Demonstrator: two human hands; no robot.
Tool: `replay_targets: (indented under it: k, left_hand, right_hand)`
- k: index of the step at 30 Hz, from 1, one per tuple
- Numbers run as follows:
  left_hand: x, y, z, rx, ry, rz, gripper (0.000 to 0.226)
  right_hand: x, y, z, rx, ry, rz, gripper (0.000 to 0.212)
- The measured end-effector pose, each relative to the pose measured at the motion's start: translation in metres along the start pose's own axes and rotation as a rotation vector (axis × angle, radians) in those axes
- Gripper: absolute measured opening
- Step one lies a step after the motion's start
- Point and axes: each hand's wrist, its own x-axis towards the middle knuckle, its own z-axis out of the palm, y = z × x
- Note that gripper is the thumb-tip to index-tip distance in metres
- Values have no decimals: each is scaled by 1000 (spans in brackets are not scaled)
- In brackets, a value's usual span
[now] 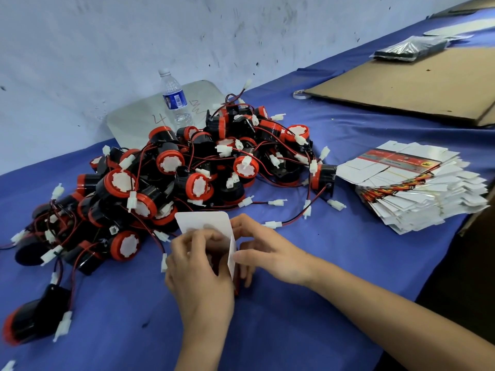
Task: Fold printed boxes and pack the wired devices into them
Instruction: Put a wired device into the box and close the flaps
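A small printed box stands between my hands near the front of the blue table, its white top flap raised. My left hand grips the box from the left, fingers curled at its open top. My right hand holds the box's right side and pinches a white side flap. Behind the box lies a big heap of black-and-red wired devices with red wires and white connectors. A fanned stack of flat printed boxes lies at the right.
A water bottle stands behind the heap on a grey sheet leaning at the wall. Brown cardboard and a dark wrapped packet lie far right. Loose devices lie at the left front.
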Motion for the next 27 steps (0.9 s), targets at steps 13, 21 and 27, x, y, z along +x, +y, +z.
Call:
replay_targets:
  k: [13,21,27]
  left_hand:
    - [-1,-23,-6,-441,-135,93,23]
    - [2,-24,3,-347,-200,219,47]
    - [-6,-14,13,-392,-278,247,17]
  right_hand:
    - [7,9,0,-279,227,-63,31]
    - [0,0,4,-501,303,-320,30]
    - [2,-5,10,-184,476,-337,40]
